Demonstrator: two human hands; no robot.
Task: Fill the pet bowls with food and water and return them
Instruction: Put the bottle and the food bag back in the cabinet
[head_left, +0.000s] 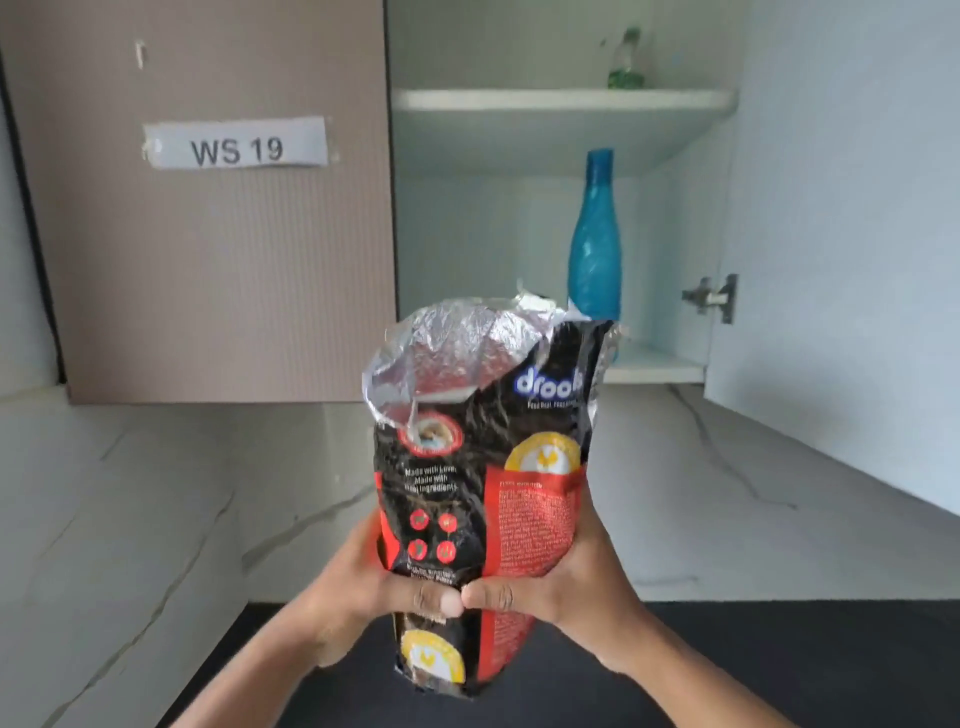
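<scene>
Black-and-red pet food bag (483, 493), its torn foil top open, stands upright in front of the open cabinet (561, 98), below the blue bottle (594, 244). Left hand (363, 587) and right hand (566, 577) clamp its lower sides, thumbs touching.

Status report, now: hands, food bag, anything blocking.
Left hand and right hand both clamped on food bag. Bag upright, top torn open, held above counter. No bowls in view. Blue bottle behind, in cabinet; nothing blocking.
</scene>
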